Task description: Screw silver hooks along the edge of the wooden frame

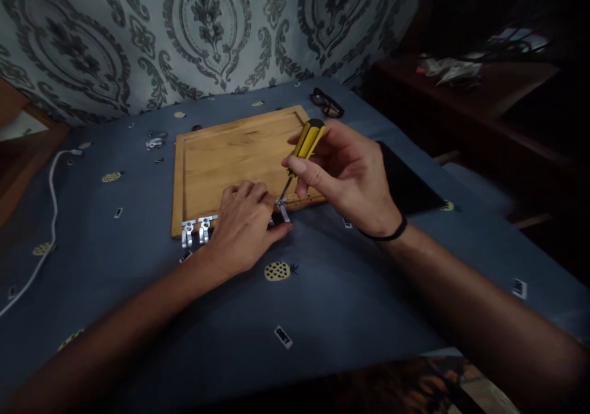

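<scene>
My right hand is closed around the handle of a yellow and black screwdriver, which leans with its tip down. The tip meets a silver metal hook at the near edge of a framed wooden board. Lying over that same edge, my left hand has its fingers curled, with the thumb and forefinger at the hook. To its left, two more silver hooks sit along the edge. Part of the row is hidden under my left hand.
Loose metal hooks and a small screw lie left of the board. Eyeglasses rest at the back right, and a dark flat panel lies behind my right hand. A white cable runs down the left side of the blue tablecloth.
</scene>
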